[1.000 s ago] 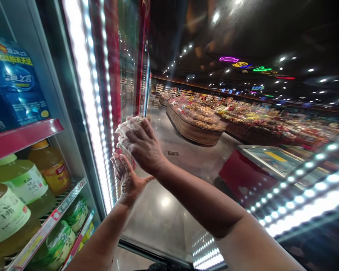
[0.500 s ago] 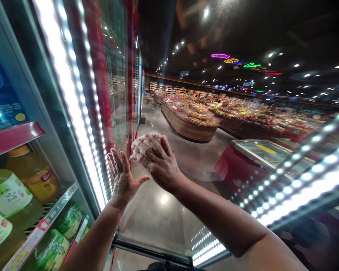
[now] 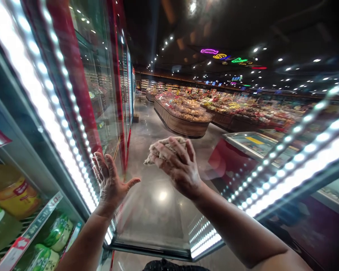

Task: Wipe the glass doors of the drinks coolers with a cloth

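Observation:
A crumpled off-white cloth (image 3: 153, 153) is under the fingers of my right hand (image 3: 183, 171), which presses it flat against the clear glass door (image 3: 147, 222) in front of me. To its left, my left hand (image 3: 111, 184) has its fingers stretched up and its thumb spread out, with nothing in it. It is close to the glass beside the bright light strip; whether the palm touches the pane I cannot tell. The dark lower frame (image 3: 152, 248) of the door runs below both forearms.
Fridge shelves at the left hold bottles of yellow drink (image 3: 15, 192) and green-and-white packs (image 3: 58, 231) behind a price rail (image 3: 31, 233). Through the glass appear a rounded wooden display stand (image 3: 183, 118) heaped with goods and a chest freezer (image 3: 254, 145). Light strips (image 3: 307, 177) shine on the right.
My right hand has slid to the right across the glass with the cloth, away from my left hand. The left hand stays spread, a little further left as the view shifts.

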### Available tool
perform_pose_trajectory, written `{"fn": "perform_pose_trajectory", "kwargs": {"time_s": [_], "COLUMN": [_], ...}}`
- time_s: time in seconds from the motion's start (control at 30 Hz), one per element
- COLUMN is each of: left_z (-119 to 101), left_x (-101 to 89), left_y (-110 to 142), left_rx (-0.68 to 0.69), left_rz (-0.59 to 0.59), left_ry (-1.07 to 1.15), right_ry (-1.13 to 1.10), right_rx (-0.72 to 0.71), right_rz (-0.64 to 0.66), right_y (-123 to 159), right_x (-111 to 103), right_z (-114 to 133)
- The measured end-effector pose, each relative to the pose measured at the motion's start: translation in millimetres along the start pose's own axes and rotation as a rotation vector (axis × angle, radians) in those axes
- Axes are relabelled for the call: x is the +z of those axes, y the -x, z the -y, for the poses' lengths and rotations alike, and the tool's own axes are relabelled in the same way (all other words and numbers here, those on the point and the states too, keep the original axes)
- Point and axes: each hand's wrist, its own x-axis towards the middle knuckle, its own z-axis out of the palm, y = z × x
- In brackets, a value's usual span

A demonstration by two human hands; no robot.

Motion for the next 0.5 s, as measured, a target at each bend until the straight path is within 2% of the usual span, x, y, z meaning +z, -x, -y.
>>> {"fn": "perform_pose_trajectory", "kwargs": {"time_s": [0.1, 0.27, 0.43, 0.5], "left_z": [2.5, 2.4, -1.0, -1.5], "left_x": [-0.4, -2.3, -4.3, -4.6], "left_y": [-0.5, -2.2, -3.1, -3.0], "left_rx": [0.000, 0.003, 0.000, 0.005], "left_rz": [0.025, 0.037, 0.040, 0.042], "left_ry": [-0.017, -0.021, -0.024, -0.034], "right_ry": [0.044, 0.038, 0.086, 0.072], "right_rx": [0.125, 0.076, 0.194, 0.191], "right_rz": [-0.064, -0.028, -0.076, -0.065], "right_y": [9.6, 23.6, 27.7, 34.6], "right_x": [-3.5, -6.8, -12.9, -12.1], "right_z": [-4.6, -7.3, -14.5, -12.4]}}
